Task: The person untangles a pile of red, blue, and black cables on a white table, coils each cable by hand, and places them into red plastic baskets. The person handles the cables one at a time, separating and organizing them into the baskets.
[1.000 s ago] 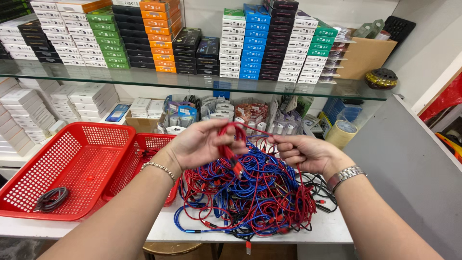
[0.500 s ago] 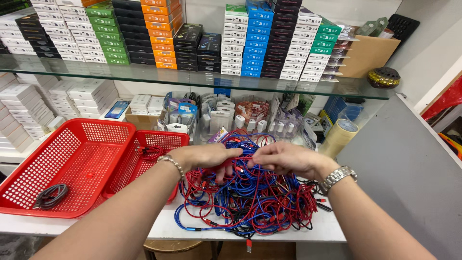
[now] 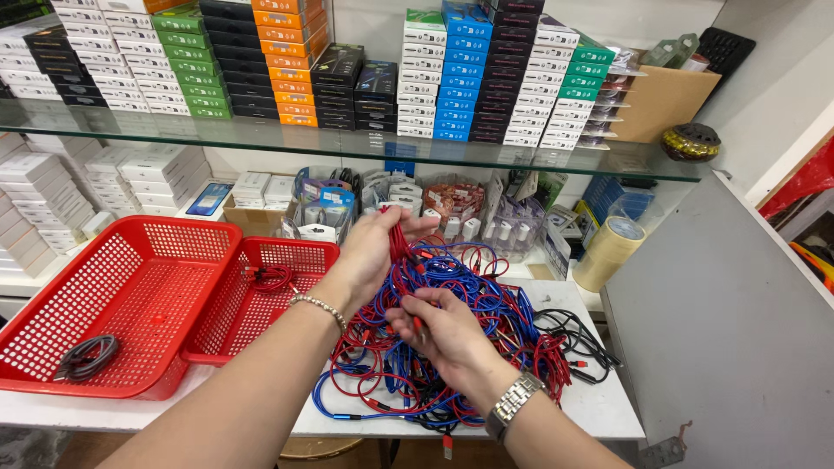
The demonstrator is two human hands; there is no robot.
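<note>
Red baskets [image 3: 130, 287], stacked boxes [image 3: 486, 74], tape roll [image 3: 610, 252].

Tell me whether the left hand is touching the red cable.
Touching. In the head view the left hand is closed around a red cable lifted from the tangled pile, which runs out between its fingers.

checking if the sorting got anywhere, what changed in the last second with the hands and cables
Half a second ago both hands lay flat on the tangled pile of cables. Now the left hand has risen, with a bunch of red cables in its grip, and the right hand has drawn back toward the body, pinching a cable end. The two red baskets, the coiled grey cable and the shelves of boxes stayed put.
</note>
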